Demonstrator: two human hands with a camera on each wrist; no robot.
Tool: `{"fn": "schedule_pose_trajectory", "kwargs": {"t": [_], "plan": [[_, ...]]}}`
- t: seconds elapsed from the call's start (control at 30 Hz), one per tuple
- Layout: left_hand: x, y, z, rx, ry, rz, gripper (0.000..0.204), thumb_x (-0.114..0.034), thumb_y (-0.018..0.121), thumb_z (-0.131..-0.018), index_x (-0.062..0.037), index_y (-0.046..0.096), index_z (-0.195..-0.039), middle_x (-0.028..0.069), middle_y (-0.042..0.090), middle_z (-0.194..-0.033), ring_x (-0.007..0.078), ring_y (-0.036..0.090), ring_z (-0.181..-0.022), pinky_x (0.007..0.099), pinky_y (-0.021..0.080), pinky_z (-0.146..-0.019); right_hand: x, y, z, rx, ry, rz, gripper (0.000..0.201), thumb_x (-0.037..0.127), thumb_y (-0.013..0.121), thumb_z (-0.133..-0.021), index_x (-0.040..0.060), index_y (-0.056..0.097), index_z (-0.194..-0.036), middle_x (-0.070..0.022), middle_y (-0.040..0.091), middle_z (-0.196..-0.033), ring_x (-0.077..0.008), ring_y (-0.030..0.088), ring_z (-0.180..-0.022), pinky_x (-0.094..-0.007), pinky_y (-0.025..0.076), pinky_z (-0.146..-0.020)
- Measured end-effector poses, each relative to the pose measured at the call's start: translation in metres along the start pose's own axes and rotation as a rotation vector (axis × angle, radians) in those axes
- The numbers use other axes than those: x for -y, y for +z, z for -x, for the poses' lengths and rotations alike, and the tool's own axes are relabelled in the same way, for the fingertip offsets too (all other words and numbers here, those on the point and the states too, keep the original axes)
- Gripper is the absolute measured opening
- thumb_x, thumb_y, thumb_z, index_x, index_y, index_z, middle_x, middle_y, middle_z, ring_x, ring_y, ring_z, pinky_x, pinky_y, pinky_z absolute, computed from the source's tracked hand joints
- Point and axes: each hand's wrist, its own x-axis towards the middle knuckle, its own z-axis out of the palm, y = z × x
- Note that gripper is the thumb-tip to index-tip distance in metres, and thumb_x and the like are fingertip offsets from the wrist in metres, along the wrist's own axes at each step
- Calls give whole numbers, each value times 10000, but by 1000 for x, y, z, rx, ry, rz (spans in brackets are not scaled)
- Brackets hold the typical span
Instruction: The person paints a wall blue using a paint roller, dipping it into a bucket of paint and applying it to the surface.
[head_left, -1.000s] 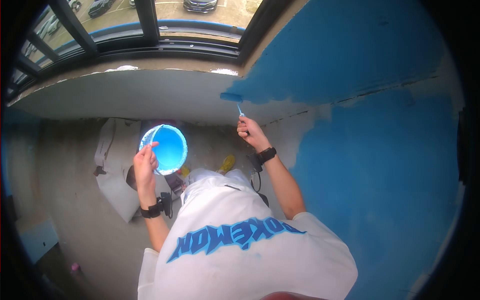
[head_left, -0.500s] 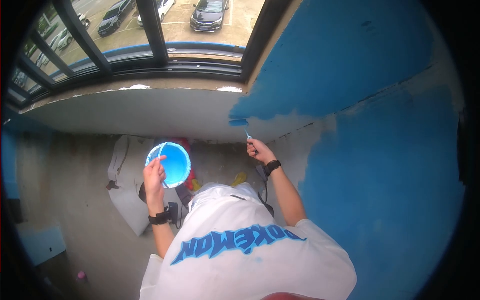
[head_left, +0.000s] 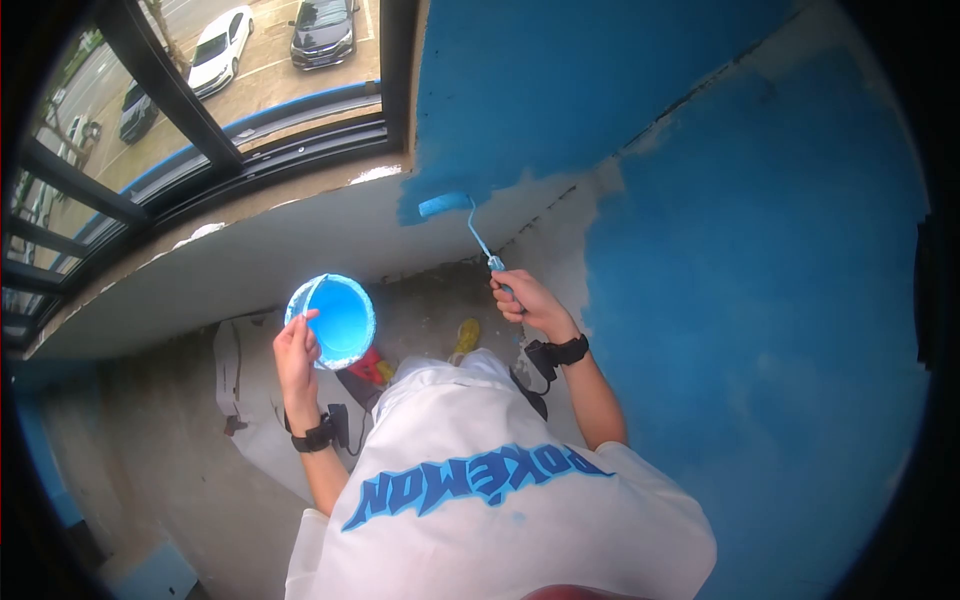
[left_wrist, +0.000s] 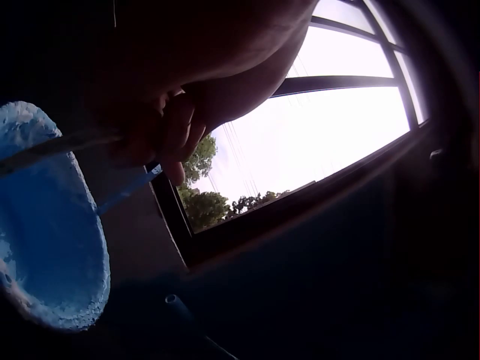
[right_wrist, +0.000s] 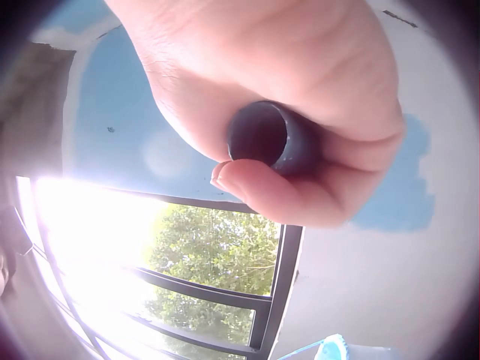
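In the head view my left hand (head_left: pixel 296 352) grips the handle of a round paint bucket (head_left: pixel 345 322) with a paint-crusted rim and bright blue paint inside. The left wrist view shows the bucket (left_wrist: pixel 56 232) from the side, its handle running up into the curled fingers. My right hand (head_left: pixel 535 302) grips a paint roller (head_left: pixel 445 205) by its dark handle; the hollow handle end (right_wrist: pixel 296 146) shows within the fist in the right wrist view. The blue roller sleeve overlaps the lower edge of the blue paint on the wall below the window corner.
A black-framed window (head_left: pixel 300 150) with a rough sill runs along the left, cars parked outside. Below it the low wall (head_left: pixel 290 245) is unpainted grey. The right wall (head_left: pixel 740 330) is mostly blue. A pale sheet (head_left: pixel 255 400) lies on the floor beside the feet.
The head view has turned, so the window slides left and tilts. The roller sleeve dipped onto the grey wall, then came up to the blue paint's edge. The left hand still holds the bucket.
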Motion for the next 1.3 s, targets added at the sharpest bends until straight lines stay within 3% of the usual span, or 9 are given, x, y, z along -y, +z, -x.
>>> {"fn": "schedule_pose_trajectory", "kwargs": {"t": [0.27,0.43,0.53,0.67,0.83,1.17,1.3], "plan": [[8,-8,16,-38,69,27,281,-206,495,-1006,39,622,-1062,-79,357,-601,5,287,-500,179,208,-447,-2,-4,-40,46,-82,-111,218,227,500,-972,78,474,-815,59,377,-588,-38,347,-440,-216,278,-374],[28,-32,36,-124,139,97,290,-209,490,-1008,47,616,-1059,-79,348,-595,6,277,-496,179,208,-447,-37,-33,-126,53,-28,-137,208,194,531,-949,83,456,-789,65,368,-593,-31,331,-438,-204,257,-376],[39,-50,49,-149,203,124,290,-210,487,-1009,46,615,-1056,-77,345,-592,8,276,-492,180,207,-445,-57,-44,-197,-6,113,-321,208,154,513,-938,99,427,-757,63,355,-596,-34,337,-447,-203,249,-379],[51,-80,63,-204,234,144,291,-205,478,-1012,51,609,-1052,-76,338,-590,5,274,-489,183,205,-440,-79,-40,-235,-70,55,-293,205,145,505,-936,98,428,-751,60,363,-587,-40,350,-453,-204,254,-381],[51,-104,77,-196,217,143,289,-200,475,-1013,55,596,-1074,-75,337,-595,3,275,-489,183,207,-436,-79,-56,-207,-76,155,-361,208,167,519,-941,78,444,-769,56,387,-582,-33,377,-464,-187,264,-379],[2,-92,57,-82,-11,106,282,-193,480,-1008,52,596,-1085,-80,340,-607,10,276,-489,184,214,-434,-54,-2,7,-175,41,-134,220,218,542,-942,87,470,-780,56,407,-583,-38,370,-453,-203,273,-380],[-15,-66,39,-68,-52,63,266,-191,499,-998,41,613,-1059,-87,328,-587,5,264,-474,189,208,-438,-31,17,55,-224,-18,-40,226,233,531,-950,88,473,-787,55,411,-590,-43,362,-447,-216,274,-376]]}}
